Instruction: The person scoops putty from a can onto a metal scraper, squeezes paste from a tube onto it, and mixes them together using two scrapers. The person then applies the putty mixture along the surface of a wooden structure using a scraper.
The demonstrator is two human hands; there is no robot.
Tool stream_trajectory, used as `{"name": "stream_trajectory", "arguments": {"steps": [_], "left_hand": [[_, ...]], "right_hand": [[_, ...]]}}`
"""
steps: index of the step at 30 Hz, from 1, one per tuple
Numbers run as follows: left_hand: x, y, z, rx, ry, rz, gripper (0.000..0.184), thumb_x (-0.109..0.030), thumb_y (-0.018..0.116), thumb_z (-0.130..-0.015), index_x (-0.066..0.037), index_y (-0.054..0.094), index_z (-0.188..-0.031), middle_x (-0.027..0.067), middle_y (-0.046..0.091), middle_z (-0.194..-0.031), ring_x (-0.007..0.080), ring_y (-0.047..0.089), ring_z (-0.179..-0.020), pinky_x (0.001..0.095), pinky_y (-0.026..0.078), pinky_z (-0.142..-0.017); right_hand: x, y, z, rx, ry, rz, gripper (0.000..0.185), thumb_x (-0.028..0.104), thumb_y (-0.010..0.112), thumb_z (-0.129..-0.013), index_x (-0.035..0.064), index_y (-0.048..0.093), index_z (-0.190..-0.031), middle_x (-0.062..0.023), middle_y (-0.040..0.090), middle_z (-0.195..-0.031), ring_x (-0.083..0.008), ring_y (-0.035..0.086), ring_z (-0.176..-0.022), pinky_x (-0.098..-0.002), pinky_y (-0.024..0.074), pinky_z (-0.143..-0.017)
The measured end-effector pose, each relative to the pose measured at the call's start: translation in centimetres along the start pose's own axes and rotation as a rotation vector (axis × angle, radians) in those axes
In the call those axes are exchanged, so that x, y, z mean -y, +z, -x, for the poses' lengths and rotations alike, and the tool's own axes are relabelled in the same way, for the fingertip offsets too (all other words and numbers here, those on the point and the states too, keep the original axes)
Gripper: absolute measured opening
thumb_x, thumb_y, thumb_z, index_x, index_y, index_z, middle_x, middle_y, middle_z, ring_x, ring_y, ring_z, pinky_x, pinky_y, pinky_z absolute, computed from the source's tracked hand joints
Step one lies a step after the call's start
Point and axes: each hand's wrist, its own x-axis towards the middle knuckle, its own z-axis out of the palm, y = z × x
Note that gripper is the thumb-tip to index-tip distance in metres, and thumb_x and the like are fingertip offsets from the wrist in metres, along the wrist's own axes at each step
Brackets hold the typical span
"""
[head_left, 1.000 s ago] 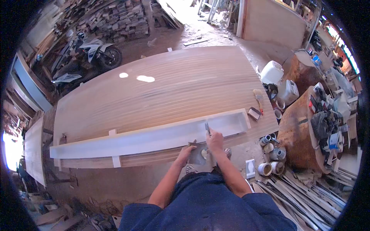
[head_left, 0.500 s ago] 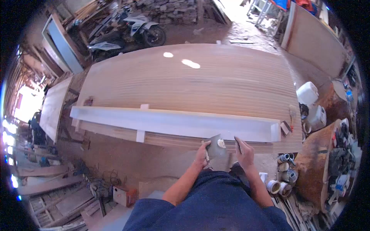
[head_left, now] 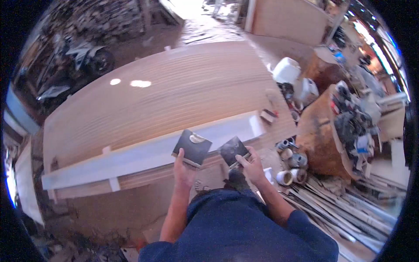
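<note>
My left hand [head_left: 185, 173] grips a dark square plate [head_left: 190, 153] that carries a dab of pale paste [head_left: 196, 138] near its top edge. Closed round a second dark flat blade [head_left: 232, 150] is my right hand [head_left: 252, 166], its thumb on the face. Both plates are held apart, over the near edge of a long white board [head_left: 131, 153]. That board lies on a large wood-grained panel [head_left: 152, 105], with pale strips crossing under it. The fingers behind each plate are partly hidden.
A small block [head_left: 268, 115] lies at the panel's right end. Beyond are white jugs [head_left: 286, 70], open cans [head_left: 284, 177] and a large wooden stump [head_left: 321, 131]. Long strips [head_left: 331, 218] lie at lower right. A motorbike [head_left: 83, 56] stands at the upper left.
The view has swung to the right. Both plates have been raised and now show their broad faces; the right one was seen edge-on before. Each hand keeps its hold.
</note>
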Motion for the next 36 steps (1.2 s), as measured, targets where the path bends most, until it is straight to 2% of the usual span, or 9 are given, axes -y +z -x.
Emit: {"name": "stream_trajectory", "arguments": {"steps": [4, 10, 16, 19, 21, 24, 28, 33, 36], "left_hand": [[2.1, 0.8, -0.7, 0.106, -0.105, -0.003, 0.044, -0.034, 0.053, -0.098, -0.006, 0.047, -0.131, 0.0078, 0.063, -0.118, 0.0229, 0.062, -0.106, 0.0392, 0.052, -0.086], [3.9, 5.3, -0.2, 0.207, -0.169, -0.194, 0.031, -0.031, 0.054, -0.099, -0.01, 0.055, -0.122, 0.0033, 0.065, -0.108, 0.015, 0.062, -0.093, 0.0303, 0.05, -0.069], [0.9, 8.3, -0.4, 0.578, -0.254, -1.074, 0.024, -0.022, 0.049, -0.101, -0.004, 0.063, -0.11, 0.0017, 0.065, -0.099, 0.0096, 0.058, -0.088, 0.0263, 0.048, -0.08], [4.2, 4.9, -1.2, 0.668, -0.361, -0.951, 0.025, -0.022, 0.054, -0.098, -0.001, 0.062, -0.106, 0.0039, 0.065, -0.095, 0.0131, 0.06, -0.085, 0.0302, 0.05, -0.076], [6.0, 3.8, -2.2, 0.36, -0.516, -0.648, 0.026, -0.022, 0.057, -0.095, 0.001, 0.061, -0.106, 0.0054, 0.064, -0.092, 0.0157, 0.062, -0.085, 0.0324, 0.052, -0.075], [7.4, 4.3, -2.4, 0.164, -0.598, -0.263, 0.031, -0.022, 0.061, -0.091, 0.001, 0.057, -0.111, 0.008, 0.063, -0.094, 0.0207, 0.065, -0.089, 0.0354, 0.055, -0.077], [8.4, 5.9, -2.6, 0.161, -0.579, -0.13, 0.034, -0.022, 0.061, -0.09, 0.0, 0.056, -0.116, 0.0096, 0.065, -0.1, 0.0204, 0.065, -0.091, 0.0367, 0.056, -0.077], [8.2, 8.2, -2.5, 0.091, -0.485, -0.057, 0.037, -0.022, 0.062, -0.088, 0.001, 0.056, -0.116, 0.0105, 0.066, -0.1, 0.0203, 0.067, -0.088, 0.0362, 0.058, -0.074], [6.3, 11.3, -2.1, 0.098, -0.475, -0.098, 0.035, -0.021, 0.062, -0.087, 0.002, 0.057, -0.113, 0.0106, 0.066, -0.097, 0.0203, 0.068, -0.082, 0.0349, 0.058, -0.07]], "right_hand": [[5.0, 0.4, 2.5, -0.05, 0.224, -0.344, 0.027, 0.011, 0.061, -0.094, 0.003, 0.049, -0.117, -0.0028, 0.062, -0.081, -0.0077, 0.059, -0.06, -0.022, 0.0464, -0.048], [2.8, 0.3, 2.0, -0.25, 0.085, -0.38, 0.025, 0.01, 0.063, -0.092, 0.0015, 0.053, -0.113, -0.0063, 0.066, -0.09, -0.0109, 0.063, -0.071, -0.0255, 0.0514, -0.058], [5.3, -3.1, 1.4, -0.268, 0.072, -0.427, 0.025, 0.007, 0.062, -0.092, 0.0018, 0.053, -0.115, -0.0064, 0.065, -0.095, -0.0121, 0.064, -0.08, -0.0264, 0.0529, -0.066], [4.8, -5.6, 1.0, -0.34, -0.069, -0.273, 0.028, 0.004, 0.062, -0.091, 0.0017, 0.05, -0.117, -0.0056, 0.064, -0.094, -0.0138, 0.063, -0.084, -0.0287, 0.0528, -0.073], [6.2, -6.5, 1.6, -0.46, -0.169, -0.064, 0.026, -0.003, 0.063, -0.087, 0.0007, 0.055, -0.112, -0.0073, 0.065, -0.094, -0.0182, 0.063, -0.092, -0.0321, 0.0503, -0.084], [5.2, -8.5, 2.5, -0.436, -0.621, 0.621, 0.019, -0.007, 0.065, -0.083, 0.0, 0.062, -0.1, -0.0112, 0.067, -0.093, -0.0228, 0.065, -0.09, -0.0329, 0.0513, -0.084], [4.8, -8.1, 2.1, -0.207, -0.771, 0.679, 0.03, -0.009, 0.066, -0.077, -0.0002, 0.068, -0.106, -0.0189, 0.07, -0.099, -0.0302, 0.07, -0.088, -0.0362, 0.0562, -0.076], [5.4, -14.8, -0.4, 0.126, -0.715, 0.782, 0.029, -0.003, 0.06, -0.08, 0.0005, 0.068, -0.107, -0.017, 0.069, -0.105, -0.0307, 0.069, -0.094, -0.0372, 0.0568, -0.079], [9.5, -17.9, -2.1, -0.005, -0.615, 0.706, 0.024, 0.005, 0.06, -0.08, 0.0078, 0.071, -0.102, -0.0117, 0.071, -0.104, -0.0286, 0.067, -0.098, -0.0403, 0.0522, -0.084]]}}
